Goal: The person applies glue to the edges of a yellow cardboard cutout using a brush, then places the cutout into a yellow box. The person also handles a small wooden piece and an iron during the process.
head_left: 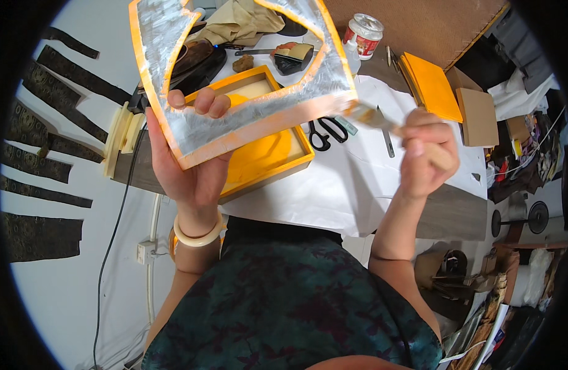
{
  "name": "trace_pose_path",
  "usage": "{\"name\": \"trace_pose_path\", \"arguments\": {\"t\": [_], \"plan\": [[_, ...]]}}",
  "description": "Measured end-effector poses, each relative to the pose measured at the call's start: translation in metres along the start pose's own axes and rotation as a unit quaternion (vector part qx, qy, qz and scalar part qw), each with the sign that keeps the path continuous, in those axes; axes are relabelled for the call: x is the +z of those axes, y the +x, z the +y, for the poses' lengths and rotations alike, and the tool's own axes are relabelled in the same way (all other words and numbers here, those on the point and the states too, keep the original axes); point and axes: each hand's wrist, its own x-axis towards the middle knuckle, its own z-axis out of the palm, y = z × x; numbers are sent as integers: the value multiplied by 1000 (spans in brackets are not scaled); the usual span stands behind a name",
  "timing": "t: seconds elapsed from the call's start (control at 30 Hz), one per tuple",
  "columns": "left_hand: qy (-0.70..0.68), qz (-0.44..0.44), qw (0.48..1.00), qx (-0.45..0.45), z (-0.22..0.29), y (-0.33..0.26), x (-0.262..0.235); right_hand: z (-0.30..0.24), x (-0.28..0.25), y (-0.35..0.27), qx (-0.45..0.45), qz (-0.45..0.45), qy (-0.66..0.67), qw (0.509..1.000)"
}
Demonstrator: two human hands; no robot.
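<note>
My left hand [188,176], a pale bangle on its wrist, grips a grey box-like frame [259,126] with orange edges and a large curved cutout. Its fingers curl through the cutout onto the grey face, which is streaked with white. A flat brush [371,117] with a wooden handle is closed in my right hand [427,154]. The bristles meet the frame's side wall at its lower right corner. Below the frame lies an orange-rimmed shallow box [305,154], partly hidden, with yellow inside. Black scissors [324,132] rest beside it.
White paper [284,200] covers much of the table. A slim pointed tool [387,137] lies on it. At the back stand a labelled jar [365,36] and an orange panel [429,83]. Dark patterned strips [43,234] hang on the left wall, near a black cable [114,237].
</note>
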Motion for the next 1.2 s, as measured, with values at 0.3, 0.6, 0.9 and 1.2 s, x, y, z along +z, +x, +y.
{"name": "trace_pose_path", "arguments": {"t": [0.3,0.6,0.9,1.2], "plan": [[50,47,998,-8,3,-1,4,10,-19,3,263,221,136,929],[152,26,988,-20,14,2,-3,54,24,12,398,48,103,910],[352,-52,934,17,9,-1,1,34,71,42,416,-45,-143,897],[445,-126,877,132,-8,13,-5,35,93,40,492,35,41,869]]}}
